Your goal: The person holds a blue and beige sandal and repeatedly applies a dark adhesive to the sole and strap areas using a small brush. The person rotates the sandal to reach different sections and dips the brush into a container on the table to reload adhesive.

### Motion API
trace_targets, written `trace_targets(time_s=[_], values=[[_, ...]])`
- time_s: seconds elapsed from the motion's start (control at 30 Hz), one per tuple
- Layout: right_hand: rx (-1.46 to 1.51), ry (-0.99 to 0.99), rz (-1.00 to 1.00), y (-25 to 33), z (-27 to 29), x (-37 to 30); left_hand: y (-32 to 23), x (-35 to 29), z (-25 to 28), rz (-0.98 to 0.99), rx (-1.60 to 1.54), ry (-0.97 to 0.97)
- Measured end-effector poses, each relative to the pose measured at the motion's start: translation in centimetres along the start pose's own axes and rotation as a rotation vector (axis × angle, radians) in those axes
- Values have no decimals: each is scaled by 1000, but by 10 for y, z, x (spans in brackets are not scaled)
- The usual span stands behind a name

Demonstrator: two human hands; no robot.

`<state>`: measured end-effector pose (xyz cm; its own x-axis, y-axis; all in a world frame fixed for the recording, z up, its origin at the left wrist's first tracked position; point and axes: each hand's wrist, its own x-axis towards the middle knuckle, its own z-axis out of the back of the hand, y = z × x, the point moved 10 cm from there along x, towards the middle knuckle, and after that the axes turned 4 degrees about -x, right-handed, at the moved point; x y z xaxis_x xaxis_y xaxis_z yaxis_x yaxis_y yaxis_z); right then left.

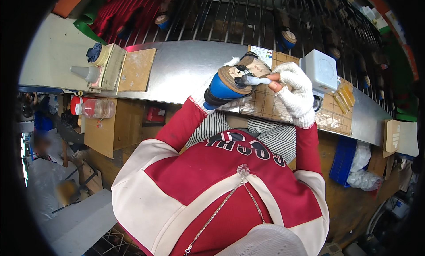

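Observation:
My left hand [200, 97], in a white knit glove, is wrapped round a shoe on a blue last [222, 88], its brown underside turned up. The shoe hides most of that hand's fingers. In my right hand [295, 90], gloved with bare fingertips showing, a small brush [257, 80] with a pale handle is pinched. Its dark bristles touch or hover just over the shoe's underside; I cannot tell which. Both hands are above the front edge of the metal bench [177, 63], over a taped cardboard sheet [265, 106].
A white box-shaped device [319, 71] stands right of my right hand, with a yellowish block [344, 98] beyond it. Farther back, more lasted shoes [288, 38] rest on a rack of metal rods [230, 17]. A cardboard piece [137, 70] and grey nozzle [84, 73] are at left.

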<state>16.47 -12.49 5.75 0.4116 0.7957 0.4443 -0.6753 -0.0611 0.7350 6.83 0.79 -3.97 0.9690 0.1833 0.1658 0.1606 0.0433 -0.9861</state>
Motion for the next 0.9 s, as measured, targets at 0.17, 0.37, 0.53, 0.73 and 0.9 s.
trace_targets(time_s=[0.17, 0.37, 0.53, 0.73, 0.9], values=[[-19, 7, 61, 6, -2, 3, 54, -33, -22, 418, -1033, 72], [-173, 58, 93, 10, -1, 3, 55, -57, -62, 649, -1941, 448], [-232, -26, -23, 5, 21, -5, 56, -25, -2, 215, -482, 27], [-293, -341, -377, -38, 45, 3, 29, -4, 0, 367, -1362, 27], [-660, -341, -61, -1, 22, 18, 52, 3, 26, 352, -1413, -253]])
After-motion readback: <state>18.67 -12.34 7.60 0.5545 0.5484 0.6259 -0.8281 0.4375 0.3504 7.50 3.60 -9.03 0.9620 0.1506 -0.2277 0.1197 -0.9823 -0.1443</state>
